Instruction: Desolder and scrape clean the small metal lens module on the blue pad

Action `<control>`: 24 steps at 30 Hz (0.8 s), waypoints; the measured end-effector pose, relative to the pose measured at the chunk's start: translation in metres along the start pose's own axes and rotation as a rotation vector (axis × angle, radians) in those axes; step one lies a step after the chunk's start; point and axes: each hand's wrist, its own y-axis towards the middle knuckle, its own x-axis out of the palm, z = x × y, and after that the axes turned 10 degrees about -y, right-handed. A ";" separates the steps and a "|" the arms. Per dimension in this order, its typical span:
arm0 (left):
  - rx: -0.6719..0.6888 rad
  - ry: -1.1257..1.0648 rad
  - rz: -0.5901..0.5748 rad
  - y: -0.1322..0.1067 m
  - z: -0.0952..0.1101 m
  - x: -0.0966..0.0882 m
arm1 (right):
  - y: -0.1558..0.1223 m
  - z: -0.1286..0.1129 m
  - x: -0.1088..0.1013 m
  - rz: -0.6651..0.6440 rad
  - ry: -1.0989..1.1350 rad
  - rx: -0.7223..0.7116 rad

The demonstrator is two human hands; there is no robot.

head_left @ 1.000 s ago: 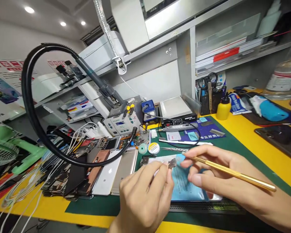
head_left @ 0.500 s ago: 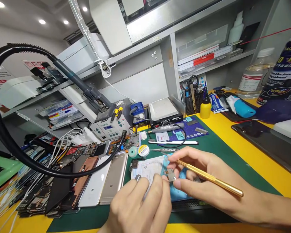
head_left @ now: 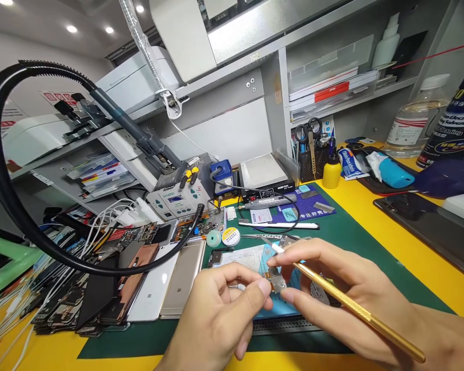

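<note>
Over the blue mat (head_left: pixel 282 309), what's that in your left hand (head_left: pixel 220 319)?

A small metal phone part (head_left: pixel 276 282), some bracket or module (too small and too shaded by my fingers to say which). My left hand is closed on it, pinching it just above the mat.

How would it handle?

I'd judge it light and stiff but thin, and the bare metal may slip, so I'd hold it by its edges and keep off its face.

And your right hand (head_left: pixel 332 278)?

Closed too, pen-style, around a gold-handled craft knife (head_left: pixel 355 309), with its pale tip (head_left: pixel 273 248) beside the part. I can't tell if they touch.

What's around you?

A paper sheet (head_left: pixel 243 259) lies by the mat, with tweezers (head_left: pixel 263 236) and a loose metal piece (head_left: pixel 290 240) beyond it, near a solder wire spool (head_left: pixel 231 236). A gold phone (head_left: pixel 182 281) rests to the left on the green mat (head_left: pixel 139 344), which covers the yellow tabletop (head_left: pixel 390 221).

Anything in the way?

Mostly my own fingers, crowded around the part. A black hose (head_left: pixel 100 267) arcs over the phones, apart from my hands.
</note>
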 end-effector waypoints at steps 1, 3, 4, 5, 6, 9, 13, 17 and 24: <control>-0.003 -0.017 0.003 0.001 0.001 -0.001 | 0.000 0.000 0.000 0.000 -0.005 -0.001; -0.017 -0.049 0.012 0.001 0.000 -0.001 | -0.001 0.001 0.000 0.001 -0.002 0.003; -0.026 -0.061 0.014 0.001 0.000 0.000 | -0.002 0.001 0.001 0.002 0.003 0.008; -0.036 -0.071 0.013 0.000 -0.001 0.001 | -0.002 0.001 0.001 0.002 0.007 0.007; -0.044 -0.077 0.011 0.000 -0.002 0.001 | -0.002 0.001 0.001 -0.003 0.011 0.007; -0.046 -0.061 0.011 -0.001 -0.003 0.001 | 0.000 -0.001 -0.001 0.000 0.037 0.038; -0.020 0.017 0.038 -0.001 0.000 -0.003 | 0.009 -0.012 -0.008 0.097 0.165 0.195; -0.042 0.075 0.069 -0.002 0.001 -0.005 | 0.022 -0.015 -0.017 0.184 0.278 0.332; -0.120 0.358 0.058 0.002 -0.002 -0.013 | 0.034 -0.001 -0.019 0.103 0.539 0.486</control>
